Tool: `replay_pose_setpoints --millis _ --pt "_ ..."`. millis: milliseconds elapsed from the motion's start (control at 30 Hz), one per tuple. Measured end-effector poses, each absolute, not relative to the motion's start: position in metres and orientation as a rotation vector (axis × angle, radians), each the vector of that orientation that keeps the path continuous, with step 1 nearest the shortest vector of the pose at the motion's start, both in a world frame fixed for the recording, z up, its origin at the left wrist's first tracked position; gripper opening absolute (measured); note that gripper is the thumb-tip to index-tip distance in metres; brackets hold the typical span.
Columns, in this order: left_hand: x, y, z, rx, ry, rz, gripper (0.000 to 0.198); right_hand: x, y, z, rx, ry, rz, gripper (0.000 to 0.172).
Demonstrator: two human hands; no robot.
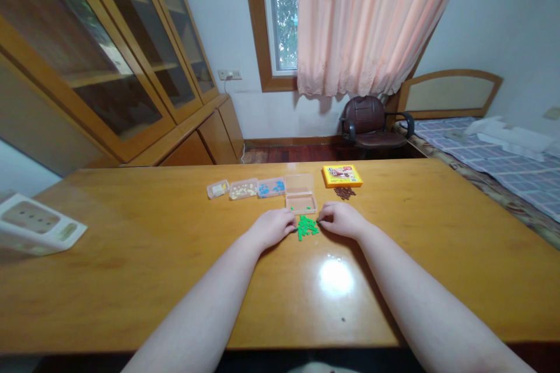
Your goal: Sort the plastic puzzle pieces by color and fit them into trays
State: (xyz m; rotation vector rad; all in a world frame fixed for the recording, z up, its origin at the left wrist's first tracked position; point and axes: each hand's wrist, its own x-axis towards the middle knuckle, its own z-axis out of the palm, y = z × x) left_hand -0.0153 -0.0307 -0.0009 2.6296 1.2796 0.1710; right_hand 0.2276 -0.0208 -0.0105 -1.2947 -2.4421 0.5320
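A small heap of green pieces [307, 227] lies on the wooden table [131, 233] between my two hands. My left hand [273, 227] rests on the table just left of the heap, fingers curled with the tips at its edge. My right hand [341, 218] sits just right of it, fingers pinched together at the heap's edge. What either hand holds is too small to make out. Directly behind the heap stands an open clear plastic box [300, 193] with a few green pieces inside.
Three small clear boxes sit in a row: one with white bits [217, 189], one with pale bits [243, 188], one with blue bits [270, 187]. A yellow box [342, 175] and brown pieces [345, 192] lie behind. A white holed object [37, 224] sits far left.
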Motion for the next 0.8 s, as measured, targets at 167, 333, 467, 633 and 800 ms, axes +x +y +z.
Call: replay_pose_setpoints --millis 167,333,467,633,800 --pt "-0.015 -0.031 0.001 2.631 1.229 0.22 0.013 0.224 -0.022 -0.009 -1.272 -2.495 0.465 0.015" --pt "-0.015 -0.024 -0.001 2.602 1.341 0.583 0.019 0.219 -0.023 -0.01 -1.297 -2.475 0.48 0.012" --pt "-0.017 -0.019 -0.005 2.572 1.414 0.656 0.021 0.219 -0.021 -0.011 -1.277 -2.436 0.481 0.01" --pt "-0.015 -0.025 -0.003 2.636 1.204 0.366 0.015 0.214 -0.016 -0.016 -1.304 -2.12 0.372 0.013" --pt "-0.014 -0.027 -0.002 2.652 1.134 0.264 0.014 0.207 -0.011 -0.022 -1.283 -2.022 0.378 0.014"
